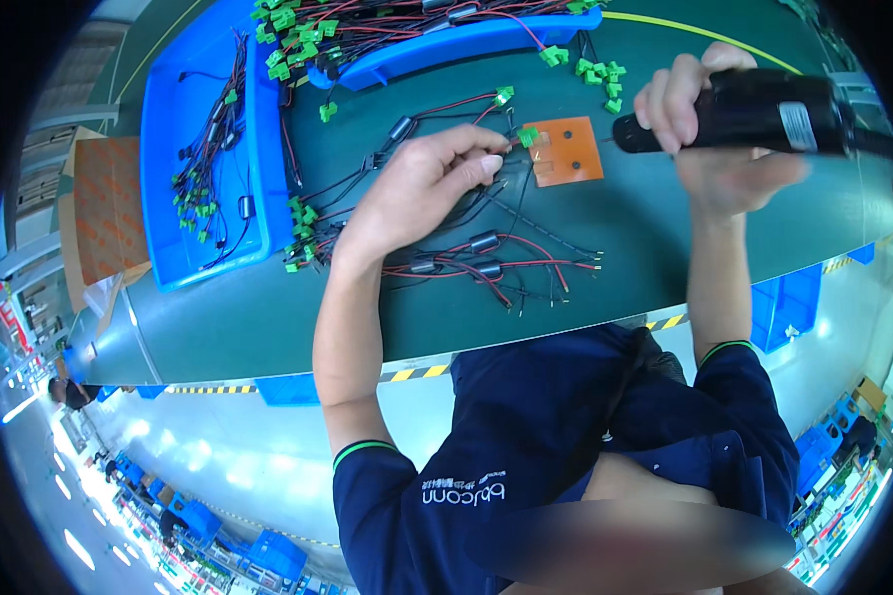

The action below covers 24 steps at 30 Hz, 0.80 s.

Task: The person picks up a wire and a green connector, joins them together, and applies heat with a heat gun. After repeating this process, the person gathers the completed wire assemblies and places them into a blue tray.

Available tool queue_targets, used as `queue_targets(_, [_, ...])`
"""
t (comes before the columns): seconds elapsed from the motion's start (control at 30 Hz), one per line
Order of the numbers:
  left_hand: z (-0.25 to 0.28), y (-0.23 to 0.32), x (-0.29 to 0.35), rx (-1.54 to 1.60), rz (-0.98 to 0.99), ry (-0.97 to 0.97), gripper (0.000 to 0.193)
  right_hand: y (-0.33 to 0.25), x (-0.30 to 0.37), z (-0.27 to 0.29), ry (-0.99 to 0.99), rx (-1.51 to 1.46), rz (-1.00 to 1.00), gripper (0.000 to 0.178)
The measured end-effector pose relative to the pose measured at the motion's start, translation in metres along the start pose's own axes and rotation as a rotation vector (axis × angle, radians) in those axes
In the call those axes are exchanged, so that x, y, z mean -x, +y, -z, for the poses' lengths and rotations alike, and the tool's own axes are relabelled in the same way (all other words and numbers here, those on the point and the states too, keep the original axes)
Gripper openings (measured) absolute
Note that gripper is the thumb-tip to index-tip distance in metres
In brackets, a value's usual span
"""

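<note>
My left hand [422, 183] pinches a cable just behind its green terminal connector [528, 137], which lies at the left edge of a square orange fixture block [577, 167]. Two dark round spots show on the block's face. My right hand [700, 129] is wrapped round a black electric screwdriver [764, 111], its nose pointing left toward the block and apart from it. Part of that hand is smeared by motion. Beneath and beside my left hand lie black and red cables with black cylinders [484, 241] on them, their bare ends pointing right.
A blue bin [157, 198] with some cables stands at the left. Another blue bin [466, 45], heaped with cables and green connectors, is at the back. Loose green connectors [605, 74] lie beside it on the green table [645, 268]. A cardboard box [109, 213] is at far left.
</note>
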<state>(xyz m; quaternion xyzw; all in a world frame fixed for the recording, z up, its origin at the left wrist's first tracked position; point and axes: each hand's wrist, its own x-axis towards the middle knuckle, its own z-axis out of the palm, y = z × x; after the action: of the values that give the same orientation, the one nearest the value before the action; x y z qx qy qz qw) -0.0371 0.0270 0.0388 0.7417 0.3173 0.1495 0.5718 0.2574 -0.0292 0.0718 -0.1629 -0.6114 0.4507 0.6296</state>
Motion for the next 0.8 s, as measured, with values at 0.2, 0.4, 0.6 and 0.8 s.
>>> queue_targets(0.2, [0.01, -0.012, -0.015, -0.081, -0.064, 0.177, 0.026, -0.021, 0.034, 0.066, 0.125, 0.607, -0.455, 0.048])
queue_targets(0.4, [-0.007, -0.028, -0.023, -0.677, -0.41, 0.377, 0.025, -0.012, 0.051, 0.08, -0.273, 1.626, -0.909, 0.028])
queue_targets(0.6, [-0.02, 0.011, 0.011, -0.642, -0.58, 0.305, 0.022, -0.013, 0.065, 0.079, -0.175, 1.854, -0.543, 0.029])
queue_targets(0.8, [-0.062, 0.042, 0.039, -0.828, -0.497, -0.148, 0.023, -0.019, 0.087, 0.102, -0.105, 1.627, -0.757, 0.028])
